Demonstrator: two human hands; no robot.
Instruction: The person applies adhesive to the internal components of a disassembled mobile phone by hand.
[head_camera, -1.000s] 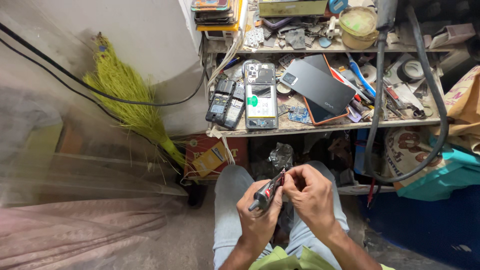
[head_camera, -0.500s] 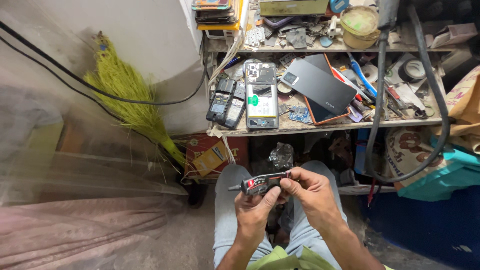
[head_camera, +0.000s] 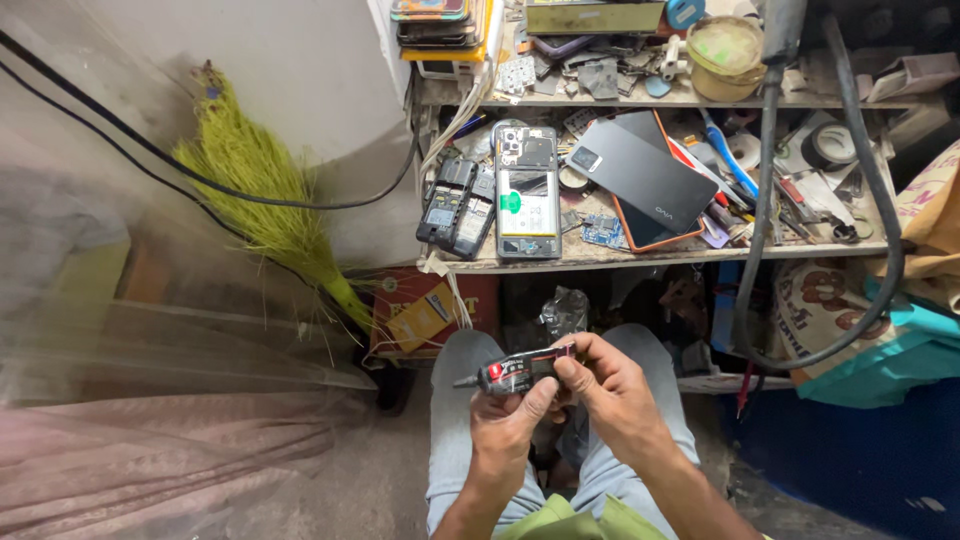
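Observation:
Over my lap, my left hand grips a small dark glue tube with a red label, held level with its thin nozzle pointing left. My right hand pinches the tube's right end with thumb and fingers. Both hands hover above my knees in grey trousers. On the workbench in front lies an opened phone with its battery showing, well beyond the hands.
Two small dark handsets lie left of the opened phone, a black phone back cover to its right. Tools and parts crowd the bench and upper shelf. A thick black cable hangs right. A green broom leans left.
The tube has swung from pointing down-left to lying level with the nozzle to the left. Both hands stayed over the lap.

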